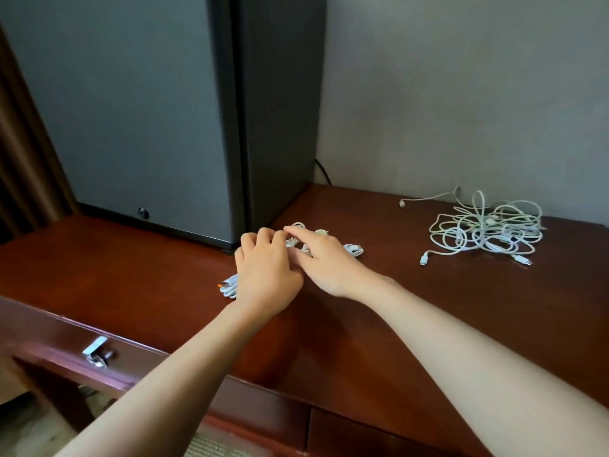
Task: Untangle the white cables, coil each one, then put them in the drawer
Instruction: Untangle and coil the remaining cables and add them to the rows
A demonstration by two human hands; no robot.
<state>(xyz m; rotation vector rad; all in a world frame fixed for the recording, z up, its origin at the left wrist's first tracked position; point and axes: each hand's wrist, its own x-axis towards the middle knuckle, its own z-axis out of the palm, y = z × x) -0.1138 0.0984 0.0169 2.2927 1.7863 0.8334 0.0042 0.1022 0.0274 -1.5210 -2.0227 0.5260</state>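
Observation:
Several small coiled white cables lie on the brown desk top (pixel 131 258) just in front of the fridge corner. My left hand (pixel 263 272) covers them, its fingers curled over one coiled cable (pixel 229 286) with an orange-tipped plug that sticks out to the left. My right hand (pixel 324 258) lies beside it, its straight fingers touching the coils; another coiled cable (pixel 354 249) shows just past it. A loose tangle of white cables (pixel 484 232) lies apart at the back right near the wall. The drawer (pixel 49 338) is pulled out at the lower left.
A dark grey mini fridge (pixel 158 127) stands on the desk at the back left, with a black cord behind it. The drawer front carries a metal handle (pixel 95 352). The grey wall (pixel 461 94) closes off the back.

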